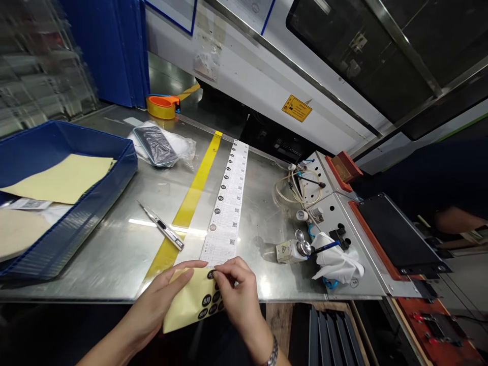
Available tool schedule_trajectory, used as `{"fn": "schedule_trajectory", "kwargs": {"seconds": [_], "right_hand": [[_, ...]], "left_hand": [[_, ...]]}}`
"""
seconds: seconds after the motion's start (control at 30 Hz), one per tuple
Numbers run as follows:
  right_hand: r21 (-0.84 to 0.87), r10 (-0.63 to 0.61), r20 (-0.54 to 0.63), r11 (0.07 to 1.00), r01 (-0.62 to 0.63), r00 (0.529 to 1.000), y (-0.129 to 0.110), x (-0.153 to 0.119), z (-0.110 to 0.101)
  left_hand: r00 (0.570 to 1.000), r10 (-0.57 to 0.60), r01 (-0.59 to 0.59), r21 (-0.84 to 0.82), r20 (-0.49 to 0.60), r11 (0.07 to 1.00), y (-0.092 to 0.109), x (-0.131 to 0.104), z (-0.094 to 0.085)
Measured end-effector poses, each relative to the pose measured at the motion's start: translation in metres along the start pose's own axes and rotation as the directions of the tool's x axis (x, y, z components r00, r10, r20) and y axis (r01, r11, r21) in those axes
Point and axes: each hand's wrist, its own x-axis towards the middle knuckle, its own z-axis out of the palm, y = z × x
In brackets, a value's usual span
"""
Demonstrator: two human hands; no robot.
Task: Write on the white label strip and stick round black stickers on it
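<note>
My left hand (158,294) grips a pale yellow sticker sheet (183,301) by its left side, thumb on top. Several round black stickers (206,300) with white lettering sit on the sheet's right part. At the sheet's top edge, my right hand (241,294) pinches a round black sticker (210,274) between thumb and finger; whether it is lifted off the backing I cannot tell. Just beyond my hands lies a long strip of white printed labels (221,239), most with a black dot along the left side. A utility knife (163,229) rests left of the strip.
A blue bin (110,223) with yellow sheets stands at the left. Yellow tape (196,188) runs along the metal table. Farther back are a wrapped phone-like item (155,145) and a tape roll (162,108). A small bottle (292,251) and hoses (290,188) are at the right.
</note>
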Motion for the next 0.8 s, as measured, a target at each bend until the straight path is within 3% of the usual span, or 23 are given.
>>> {"fn": "schedule_trajectory", "kwargs": {"seconds": [0.2,0.37,0.53,0.63,0.8], "right_hand": [[-0.24,-0.246,-0.053,0.944,0.227,0.968,0.005,-0.007,0.009],[-0.401,-0.314,-0.043,0.875,0.271,0.949,0.007,-0.014,0.015],[-0.176,-0.19,-0.009,0.967,0.185,0.982,-0.002,-0.003,-0.003],[-0.163,-0.069,0.008,0.984,0.069,0.998,-0.001,0.025,-0.014],[-0.302,0.132,0.235,0.952,-0.056,0.963,0.012,0.07,-0.005]], "left_hand": [[1.0,-0.014,0.014,-0.025,0.007,1.0,-0.001,0.003,0.0],[0.998,-0.051,0.052,-0.062,0.021,0.997,-0.002,0.007,-0.001],[0.997,-0.059,0.052,-0.112,-0.059,0.992,0.001,0.004,0.005],[0.998,-0.045,0.049,0.072,-0.045,0.996,0.0,0.004,0.005],[0.994,0.103,-0.088,0.352,-0.024,0.932,-0.006,0.007,0.005]]}}
